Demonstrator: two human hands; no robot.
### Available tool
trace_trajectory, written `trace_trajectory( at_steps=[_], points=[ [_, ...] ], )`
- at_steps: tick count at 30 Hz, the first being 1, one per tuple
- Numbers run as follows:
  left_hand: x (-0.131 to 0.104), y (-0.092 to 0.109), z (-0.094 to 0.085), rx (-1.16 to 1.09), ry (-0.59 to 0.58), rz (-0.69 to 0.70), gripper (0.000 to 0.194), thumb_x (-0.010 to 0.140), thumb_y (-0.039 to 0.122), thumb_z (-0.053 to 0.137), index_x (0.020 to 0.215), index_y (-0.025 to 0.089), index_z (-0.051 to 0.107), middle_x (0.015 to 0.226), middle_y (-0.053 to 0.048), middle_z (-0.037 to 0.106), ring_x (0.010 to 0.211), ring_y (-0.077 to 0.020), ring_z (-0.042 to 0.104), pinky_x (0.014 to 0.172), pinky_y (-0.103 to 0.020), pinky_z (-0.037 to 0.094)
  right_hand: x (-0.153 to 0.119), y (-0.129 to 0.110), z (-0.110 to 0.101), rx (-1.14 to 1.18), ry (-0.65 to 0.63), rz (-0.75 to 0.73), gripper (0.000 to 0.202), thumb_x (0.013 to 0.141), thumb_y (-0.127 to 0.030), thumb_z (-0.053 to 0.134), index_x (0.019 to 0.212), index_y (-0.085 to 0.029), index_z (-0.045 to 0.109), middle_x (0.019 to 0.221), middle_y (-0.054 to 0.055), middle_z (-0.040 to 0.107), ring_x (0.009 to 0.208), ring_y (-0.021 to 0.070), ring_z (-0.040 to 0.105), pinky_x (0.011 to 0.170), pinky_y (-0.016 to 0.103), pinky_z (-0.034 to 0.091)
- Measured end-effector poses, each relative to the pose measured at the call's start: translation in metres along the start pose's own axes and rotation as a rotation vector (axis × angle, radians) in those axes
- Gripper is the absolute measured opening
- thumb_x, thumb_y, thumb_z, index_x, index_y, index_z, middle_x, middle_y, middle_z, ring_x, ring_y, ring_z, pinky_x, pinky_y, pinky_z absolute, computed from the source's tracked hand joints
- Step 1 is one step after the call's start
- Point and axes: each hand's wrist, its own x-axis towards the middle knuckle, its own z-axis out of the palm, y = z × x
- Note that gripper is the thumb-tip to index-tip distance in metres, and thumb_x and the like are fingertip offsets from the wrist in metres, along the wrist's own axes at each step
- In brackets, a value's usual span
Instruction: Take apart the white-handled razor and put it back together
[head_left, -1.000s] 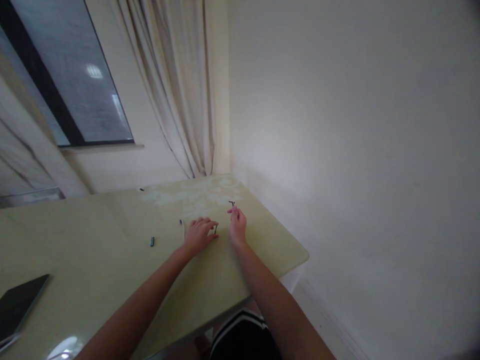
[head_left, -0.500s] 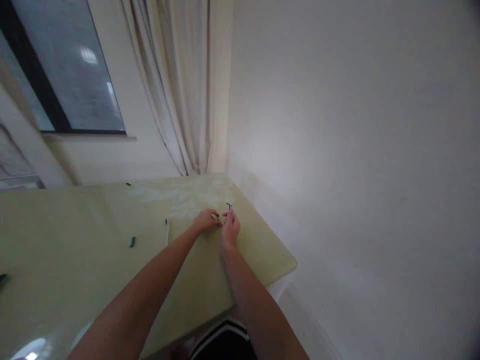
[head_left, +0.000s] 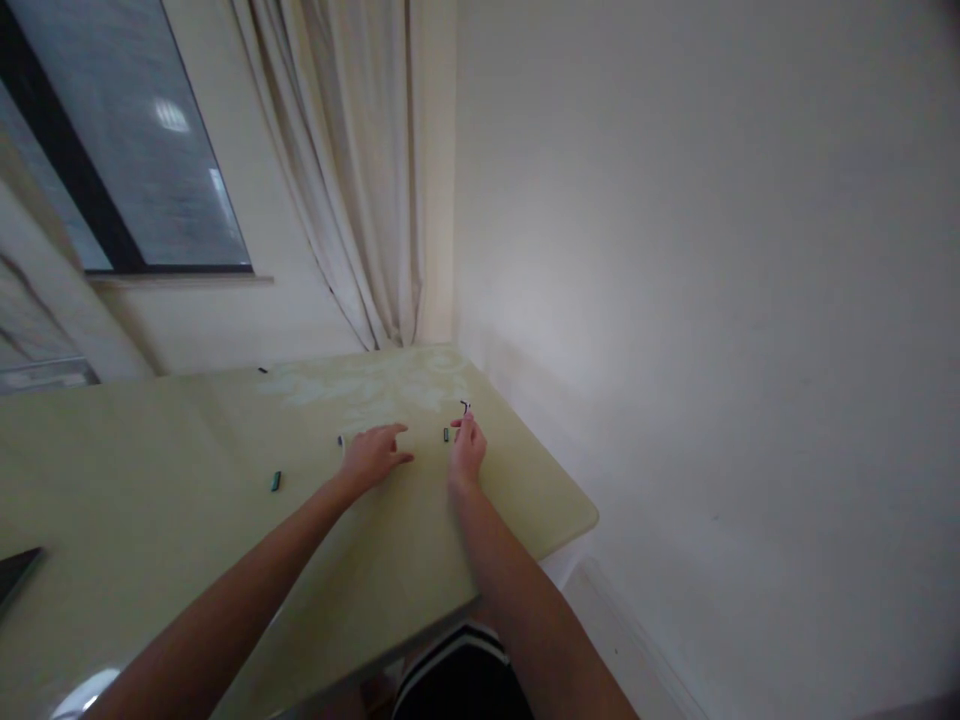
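Note:
My right hand (head_left: 468, 448) pinches a small dark, thin item with a light part (head_left: 466, 407), too small to name, near the table's far right corner. Just left of those fingers a small dark rectangular piece (head_left: 446, 435) lies on the table. My left hand (head_left: 376, 452) hovers or rests over the table, thumb and fingers apart, holding nothing. Partly hidden behind it is the dark tip of a slim white item (head_left: 340, 440). Another small dark green piece (head_left: 276, 481) lies further left.
The pale green table (head_left: 150, 480) meets the wall on the right. A small black piece (head_left: 262, 370) lies near its back edge, and a dark flat object (head_left: 16, 575) at the far left. Curtains (head_left: 360, 180) hang behind.
My left hand has moved left, away from my right hand, and its fingers have spread. The small rectangular piece now shows on the table between the hands. My right hand keeps its pinch.

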Motion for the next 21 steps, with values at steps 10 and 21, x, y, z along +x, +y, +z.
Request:
trace_trajectory(
  at_steps=[10,21],
  points=[
    [-0.092,-0.158,-0.036,-0.121,0.223,-0.336,0.073,0.069,0.067,0.069,0.121,0.014,0.071,0.117,-0.016,0.071,0.089,-0.0276,0.069,0.089,-0.041,0.054,-0.029,-0.04,0.006,0.039,-0.142,-0.105,0.052,0.1,-0.06,0.038,0.083,-0.019,0.065,0.067,-0.001,0.052,0.064,0.0163,0.047,0.062,0.027,0.035],
    [-0.097,-0.175,-0.048,-0.385,0.121,-0.322,0.063,0.053,0.068,0.076,0.096,0.02,0.078,0.09,-0.007,0.078,0.083,-0.0276,0.072,0.08,-0.037,0.057,-0.032,-0.035,0.003,-0.071,-0.254,-0.157,0.055,0.099,-0.063,0.04,0.079,-0.019,0.066,0.059,-0.003,0.047,0.057,0.0153,0.043,0.057,0.027,0.028]
  ],
)
